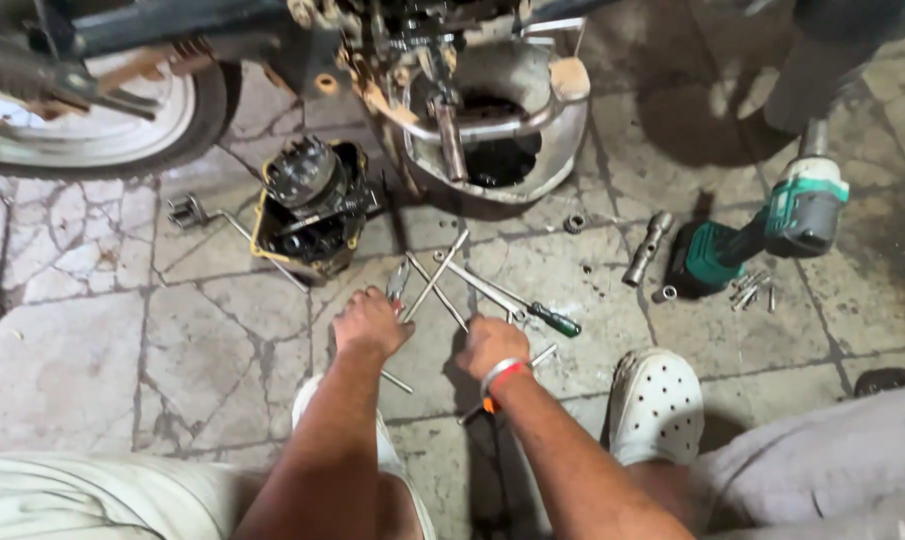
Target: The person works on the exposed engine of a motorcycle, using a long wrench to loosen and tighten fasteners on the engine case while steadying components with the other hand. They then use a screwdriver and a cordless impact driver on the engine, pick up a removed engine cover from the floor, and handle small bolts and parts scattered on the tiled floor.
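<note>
- In the head view we look down on a cracked grey stone floor (pixel 92 350) with both our bare arms reaching forward from the bottom of the frame.
- Our left hand (pixel 369 322) sits just left of centre, knuckles up and fingers curled down onto a scatter of long silver metal wrenches (pixel 442 280); we cannot tell whether the fingers have closed on one or only rest on them.
- Our right hand (pixel 490 345), with a red and white band at its wrist (pixel 500 375), is at centre, curled loosely over the same scatter, near a thin silver rod (pixel 542 355); its hold is hidden from us too.
- The wrenches cross one another in the middle of the frame, just above both hands.
- A screwdriver with a dark green handle (pixel 554 320) lies just right of the wrenches.
- At upper centre stands a dented grey metal basin holding dark liquid (pixel 532 160), under the oily underside of a motorcycle (pixel 392 50).
- Left of the basin sits a greasy black engine part in a yellow-rimmed tray (pixel 312 205).
- The motorcycle's black tyre with pale rim (pixel 102 130) fills the upper left.
- A teal and black cordless impact wrench (pixel 772 230) lies at the right, with a silver socket (pixel 647 248) and small bolts (pixel 750 290) beside it.
- A white perforated clog (pixel 657 400) shows at lower right.
</note>
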